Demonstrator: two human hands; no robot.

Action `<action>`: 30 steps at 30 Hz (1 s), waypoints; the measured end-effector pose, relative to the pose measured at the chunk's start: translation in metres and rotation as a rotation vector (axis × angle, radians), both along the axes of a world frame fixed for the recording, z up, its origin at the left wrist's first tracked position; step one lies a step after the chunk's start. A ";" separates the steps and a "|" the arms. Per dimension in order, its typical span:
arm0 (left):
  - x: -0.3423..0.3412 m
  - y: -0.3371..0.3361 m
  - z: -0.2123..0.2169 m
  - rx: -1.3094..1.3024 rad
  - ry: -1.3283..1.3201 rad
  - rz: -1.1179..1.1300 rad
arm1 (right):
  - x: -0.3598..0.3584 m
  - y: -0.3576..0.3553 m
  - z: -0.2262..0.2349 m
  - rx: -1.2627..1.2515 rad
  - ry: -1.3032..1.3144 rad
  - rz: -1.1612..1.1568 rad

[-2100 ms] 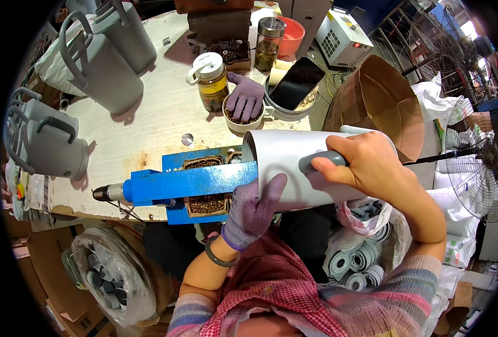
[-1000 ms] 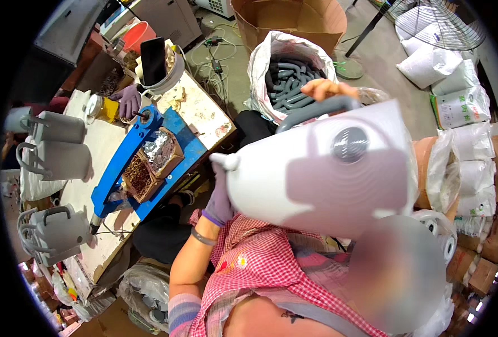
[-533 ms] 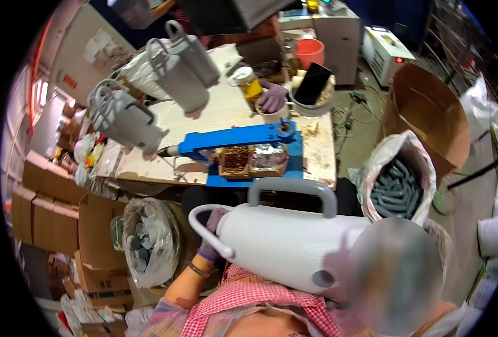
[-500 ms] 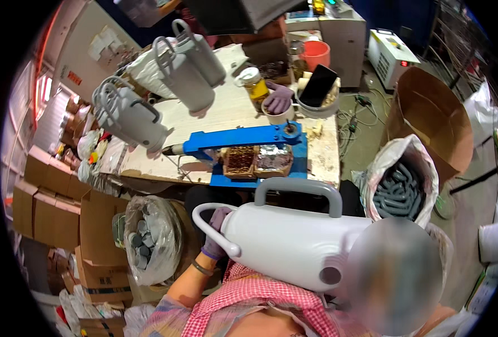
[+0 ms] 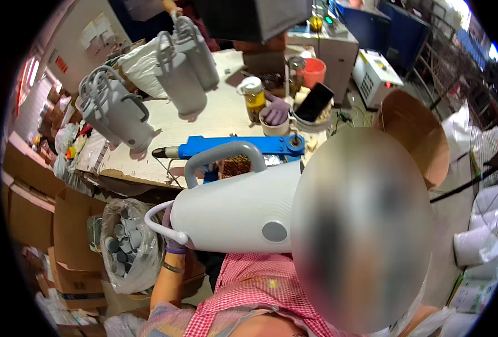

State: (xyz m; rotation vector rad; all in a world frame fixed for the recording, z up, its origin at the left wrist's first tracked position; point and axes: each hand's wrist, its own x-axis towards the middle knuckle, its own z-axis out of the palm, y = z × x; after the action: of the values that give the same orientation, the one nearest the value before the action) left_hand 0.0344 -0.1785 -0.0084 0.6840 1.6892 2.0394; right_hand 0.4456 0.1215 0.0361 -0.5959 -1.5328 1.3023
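Across my lap, lying on its side, is a large light-grey can-shaped plastic body (image 5: 232,210) with a darker grey handle (image 5: 223,150) on its upper side. It has a round grey disc on its flank and a thin pale hoop (image 5: 154,220) at its left end. My left hand (image 5: 175,242), in a purple glove, grips that left end inside the hoop; its fingers are partly hidden. A big blurred oval covers the body's right end. My right hand does not show.
A blue lever tool (image 5: 240,147) lies on the white worktable (image 5: 164,121). Behind stand several similar grey bodies (image 5: 181,84), a yellow-filled jar (image 5: 253,101), a cup with a purple glove (image 5: 275,112) and a phone (image 5: 316,103). Left is a bag of grey caps (image 5: 128,241); right, a brown carton (image 5: 417,135).
The can-shaped body and my left hand have shifted left in the picture, and the body's handle has risen over the blue tool. The view has turned somewhat; the blurred oval has grown.
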 end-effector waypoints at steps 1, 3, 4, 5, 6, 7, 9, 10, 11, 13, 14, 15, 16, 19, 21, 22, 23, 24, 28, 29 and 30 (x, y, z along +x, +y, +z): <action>-0.015 0.044 -0.015 0.093 -0.059 -0.088 | -0.014 0.004 0.029 0.223 -0.120 -0.072; -0.020 0.044 -0.003 0.209 -0.148 -0.061 | -0.068 0.010 0.049 0.449 -0.178 -0.003; -0.020 0.050 0.010 0.284 -0.210 -0.066 | -0.084 0.010 0.057 0.536 -0.135 -0.008; -0.022 0.004 0.021 0.029 0.087 -0.013 | -0.112 -0.001 0.056 0.576 -0.061 0.092; -0.028 -0.040 0.030 -0.259 0.348 0.034 | -0.138 -0.009 0.054 0.594 -0.004 0.227; -0.030 -0.040 0.036 -0.318 0.371 -0.006 | -0.144 -0.017 0.059 0.589 0.008 0.230; -0.030 -0.046 0.054 -0.452 0.433 -0.064 | -0.148 -0.024 0.069 0.650 -0.001 0.249; -0.028 -0.053 0.057 -0.306 0.069 -0.100 | -0.149 -0.029 0.073 0.679 0.015 0.286; -0.027 -0.058 0.057 -0.151 -0.292 -0.135 | -0.150 -0.032 0.076 0.707 0.031 0.322; -0.027 -0.069 0.045 0.043 -0.675 -0.169 | -0.152 -0.036 0.075 0.763 0.112 0.387; -0.033 -0.076 0.032 0.071 -0.702 -0.167 | -0.152 -0.039 0.081 0.773 0.087 0.415; -0.033 -0.083 0.022 0.099 -0.728 -0.162 | -0.153 -0.041 0.087 0.782 0.064 0.446; -0.029 -0.067 0.048 0.059 -0.727 -0.129 | -0.156 -0.039 0.084 0.728 0.054 0.423; -0.043 -0.060 0.092 0.285 -0.651 -0.076 | -0.167 -0.033 0.054 0.464 0.026 0.349; -0.047 -0.058 0.107 -0.471 0.953 0.426 | -0.183 -0.040 0.040 -0.062 0.052 0.343; -0.034 -0.054 0.140 -0.494 1.038 0.552 | -0.193 -0.037 0.030 -0.134 0.053 0.419; -0.045 -0.061 0.137 -0.277 1.040 0.643 | -0.206 -0.029 0.028 -0.182 0.053 0.484; -0.050 -0.063 0.132 -0.205 0.942 0.625 | -0.207 -0.021 0.033 -0.093 -0.009 0.536; -0.036 -0.089 0.145 -0.026 0.574 0.630 | -0.262 0.011 0.075 0.025 -0.178 0.687; -0.026 -0.084 0.159 0.021 0.514 0.587 | -0.262 0.007 0.091 -0.023 -0.125 0.697; -0.019 -0.079 0.162 0.061 0.448 0.549 | -0.265 0.003 0.094 -0.075 -0.077 0.710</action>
State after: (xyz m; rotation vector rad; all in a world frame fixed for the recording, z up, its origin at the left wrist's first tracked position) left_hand 0.0154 -0.2571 0.1533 0.8110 2.2770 2.4439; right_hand 0.1802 0.1242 0.1301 -0.1335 -1.8481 1.8849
